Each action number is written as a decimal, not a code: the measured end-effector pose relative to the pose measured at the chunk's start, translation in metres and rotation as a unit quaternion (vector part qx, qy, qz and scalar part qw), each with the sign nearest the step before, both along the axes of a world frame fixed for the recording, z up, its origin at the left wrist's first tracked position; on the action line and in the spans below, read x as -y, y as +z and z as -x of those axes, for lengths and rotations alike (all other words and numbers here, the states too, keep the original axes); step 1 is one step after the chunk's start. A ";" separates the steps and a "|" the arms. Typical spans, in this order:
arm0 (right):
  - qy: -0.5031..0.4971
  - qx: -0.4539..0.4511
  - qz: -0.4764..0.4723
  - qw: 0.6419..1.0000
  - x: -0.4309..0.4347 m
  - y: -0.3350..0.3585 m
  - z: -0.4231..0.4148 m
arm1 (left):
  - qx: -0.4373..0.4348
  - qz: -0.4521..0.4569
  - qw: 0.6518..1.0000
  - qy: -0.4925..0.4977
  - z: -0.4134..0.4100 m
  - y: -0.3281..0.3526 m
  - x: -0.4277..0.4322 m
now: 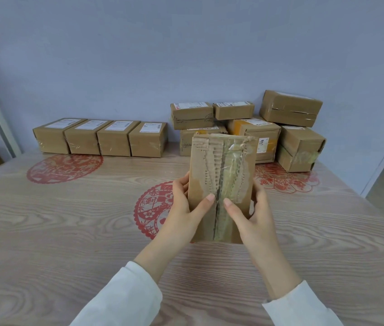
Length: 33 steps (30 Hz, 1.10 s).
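A brown cardboard box (200, 175) with torn surface and old tape down its middle is held above the table, its worn face toward me. My left hand (181, 212) grips its left side, thumb on the face and fingers wrapped behind. On the other side my right hand (254, 220) holds the box the same way, thumb beside the tape seam. The box's lower edge hangs just over the table.
A row of several sealed, labelled cardboard boxes (99, 137) lines the wall at the back left. A stacked pile of more boxes (287, 128) sits at the back right. The wooden table (68, 231) carries red paper-cut decorations (61, 168) under a clear cover.
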State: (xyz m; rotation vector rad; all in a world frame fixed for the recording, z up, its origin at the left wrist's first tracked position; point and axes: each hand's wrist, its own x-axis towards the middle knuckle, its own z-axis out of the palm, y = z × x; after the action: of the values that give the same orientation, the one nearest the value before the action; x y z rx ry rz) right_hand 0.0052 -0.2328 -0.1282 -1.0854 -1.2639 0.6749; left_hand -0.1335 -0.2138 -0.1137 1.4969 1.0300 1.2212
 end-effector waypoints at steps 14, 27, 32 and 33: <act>-0.025 -0.038 0.011 0.999 0.001 0.003 0.005 | -0.012 -0.011 1.000 0.015 0.003 0.003 0.000; -0.023 -0.045 -0.001 0.999 0.003 0.002 0.009 | 0.007 -0.031 0.999 0.006 0.006 0.004 -0.002; -0.034 -0.018 0.009 0.999 0.004 0.005 0.008 | 0.007 -0.041 0.999 0.008 0.008 0.002 -0.002; -0.033 -0.017 0.010 0.999 0.003 0.006 0.007 | 0.008 -0.042 0.999 0.008 0.008 0.002 -0.002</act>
State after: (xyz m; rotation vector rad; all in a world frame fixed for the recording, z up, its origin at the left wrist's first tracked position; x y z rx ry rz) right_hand -0.0023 -0.2362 -0.1219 -1.1223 -1.1896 0.6545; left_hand -0.1419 -0.2119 -0.1113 1.5433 0.9933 1.3004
